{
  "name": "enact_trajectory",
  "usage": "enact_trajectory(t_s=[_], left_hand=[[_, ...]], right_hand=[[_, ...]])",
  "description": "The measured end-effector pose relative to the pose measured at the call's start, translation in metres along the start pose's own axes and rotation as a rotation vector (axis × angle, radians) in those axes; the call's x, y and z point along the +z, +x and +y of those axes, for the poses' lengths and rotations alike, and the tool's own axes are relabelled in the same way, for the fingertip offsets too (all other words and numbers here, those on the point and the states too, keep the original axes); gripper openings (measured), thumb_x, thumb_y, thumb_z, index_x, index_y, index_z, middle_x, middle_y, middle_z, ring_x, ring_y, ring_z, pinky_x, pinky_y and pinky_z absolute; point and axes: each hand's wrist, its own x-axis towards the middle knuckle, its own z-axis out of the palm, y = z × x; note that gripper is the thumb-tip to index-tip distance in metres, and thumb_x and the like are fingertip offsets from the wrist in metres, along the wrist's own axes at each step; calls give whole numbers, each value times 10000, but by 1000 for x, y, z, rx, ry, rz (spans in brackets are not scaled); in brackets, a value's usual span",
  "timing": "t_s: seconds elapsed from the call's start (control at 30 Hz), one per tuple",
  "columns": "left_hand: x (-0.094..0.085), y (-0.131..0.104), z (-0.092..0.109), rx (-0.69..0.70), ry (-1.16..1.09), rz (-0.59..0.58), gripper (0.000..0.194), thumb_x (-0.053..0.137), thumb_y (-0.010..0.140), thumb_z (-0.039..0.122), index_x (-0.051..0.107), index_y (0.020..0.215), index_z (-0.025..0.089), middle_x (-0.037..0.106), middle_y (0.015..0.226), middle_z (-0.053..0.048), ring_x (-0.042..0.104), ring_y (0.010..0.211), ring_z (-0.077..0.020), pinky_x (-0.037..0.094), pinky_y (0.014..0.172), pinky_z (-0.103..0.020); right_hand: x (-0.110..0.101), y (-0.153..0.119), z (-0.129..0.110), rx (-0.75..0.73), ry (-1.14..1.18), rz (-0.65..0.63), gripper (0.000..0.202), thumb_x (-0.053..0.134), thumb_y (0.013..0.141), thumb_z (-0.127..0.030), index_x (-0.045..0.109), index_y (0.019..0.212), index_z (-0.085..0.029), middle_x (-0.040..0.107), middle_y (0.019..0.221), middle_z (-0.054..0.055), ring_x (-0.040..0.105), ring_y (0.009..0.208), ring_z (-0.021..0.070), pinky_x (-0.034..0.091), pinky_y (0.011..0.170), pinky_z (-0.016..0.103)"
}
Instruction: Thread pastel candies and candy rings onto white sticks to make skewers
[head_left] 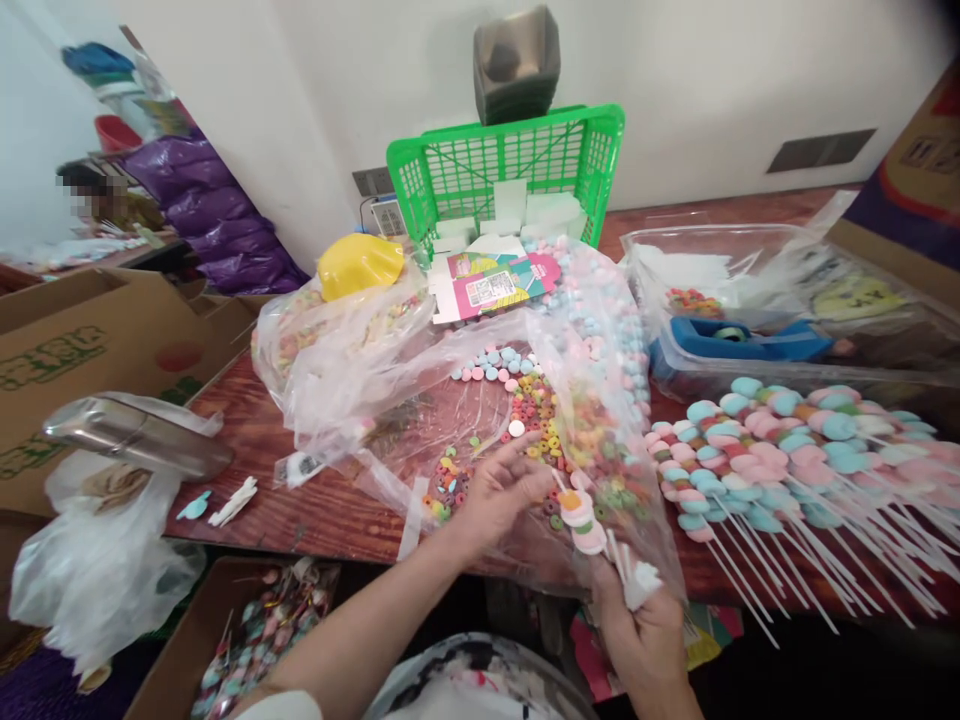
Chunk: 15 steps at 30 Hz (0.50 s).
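My right hand [637, 630] is closed around white sticks. One is a candy skewer [587, 535], tilted up to the left, with pale pink-and-white marshmallows and green and orange ring pieces threaded on it. Several bare white stick ends [637, 580] bunch up in the same hand. My left hand [499, 490] is beside the skewer's upper end, thumb and fingers apart; I make out nothing in its fingers. Below and beyond it, colourful ring candies [536, 405] and blue and pink marshmallows [495, 362] lie on a clear plastic bag [420, 430].
Finished-looking marshmallow skewers [795, 450] are piled at right, before a clear bin with a blue tape dispenser [742, 338]. A green basket [510, 150] stands behind a printed carton [491, 282]. A steel flask [142, 435] lies at left. Another person [112, 200] sits far left.
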Motion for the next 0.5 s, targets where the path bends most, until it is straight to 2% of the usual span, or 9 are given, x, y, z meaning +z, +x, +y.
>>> enact_trajectory(t_s=[0.07,0.1,0.17,0.23,0.3,0.37,0.5], left_hand=[[-17,24,8,108,312,28,432,664,801,396,628,1175,182,691,881,-63,609,695,-142,477,665,-277],[-26,36,11,203,526,48,360,670,792,367,663,1094,169,680,867,-64,602,737,-158,474,694,-291],[-40,59,13,328,969,-66,167,663,779,272,689,889,148,655,871,-80,587,858,-208,462,813,-356],[-49,76,12,359,1218,-192,80,602,792,193,651,758,140,625,875,-88,565,900,-223,436,874,-392],[-53,86,9,334,1253,-253,111,568,789,164,606,687,143,594,845,-76,547,860,-211,429,861,-382],[-53,90,7,303,1193,-256,152,565,775,164,567,624,149,560,780,-50,520,790,-190,425,812,-352],[-54,92,8,234,1072,-208,222,537,762,158,525,540,154,489,629,-1,466,656,-149,397,681,-288]], right_hand=[[-4,1,1,41,-7,34,166,530,870,-203,683,927,-169,678,669,17,634,566,157,520,550,226],[-5,2,2,56,-3,34,165,533,874,-214,686,917,-172,673,655,14,632,557,159,521,541,226],[-7,1,5,52,2,32,170,532,877,-221,691,917,-177,678,657,18,639,551,165,524,526,227],[-7,2,9,-20,-14,21,191,532,865,-204,689,972,-179,716,743,42,682,622,188,545,556,232],[-7,3,12,-131,-31,-17,248,525,843,-166,672,1041,-181,740,831,61,714,704,204,563,596,233],[-7,5,14,-209,-32,-58,294,515,821,-132,657,1072,-190,747,831,55,721,687,196,564,582,220],[-5,5,15,-211,-17,-45,287,528,801,-154,685,1036,-206,745,771,42,710,613,196,561,551,224]])
